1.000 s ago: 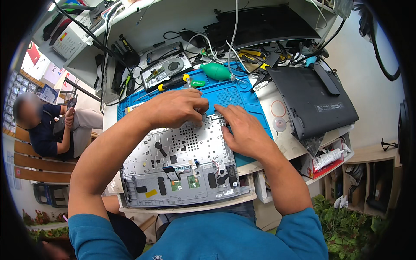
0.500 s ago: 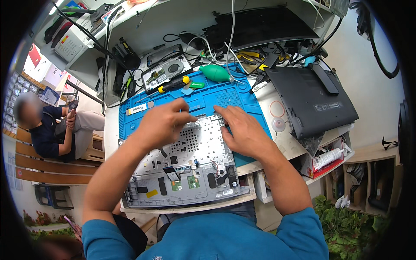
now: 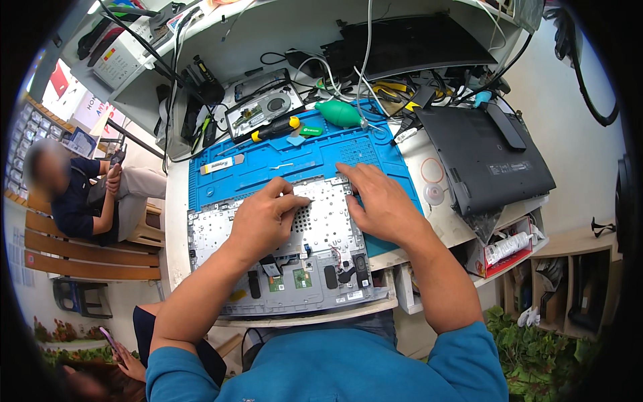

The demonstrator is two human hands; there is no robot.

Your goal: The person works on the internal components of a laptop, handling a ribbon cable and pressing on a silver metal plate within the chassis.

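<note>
A silver laptop keyboard deck (image 3: 221, 231) lies inner side up on a blue work mat (image 3: 281, 161), with small green circuit boards (image 3: 295, 278) near its front edge. My left hand (image 3: 264, 221) rests on the middle of the perforated metal backing, fingers bent and pointing right, fingertips pressed to the plate. My right hand (image 3: 378, 201) lies flat on the deck's far right corner, fingers spread. Neither hand holds a tool that I can see.
A dark laptop base cover (image 3: 482, 157) lies to the right. Behind the mat are a green air blower (image 3: 341, 114), a yellow-and-black screwdriver (image 3: 274, 128), a drive (image 3: 258, 110) and tangled cables. A seated person (image 3: 74, 194) is at the left, beside a wooden bench.
My left hand has drawn back from the deck's far edge toward its middle. My right hand has stayed at the far right corner. The view has shifted slightly.
</note>
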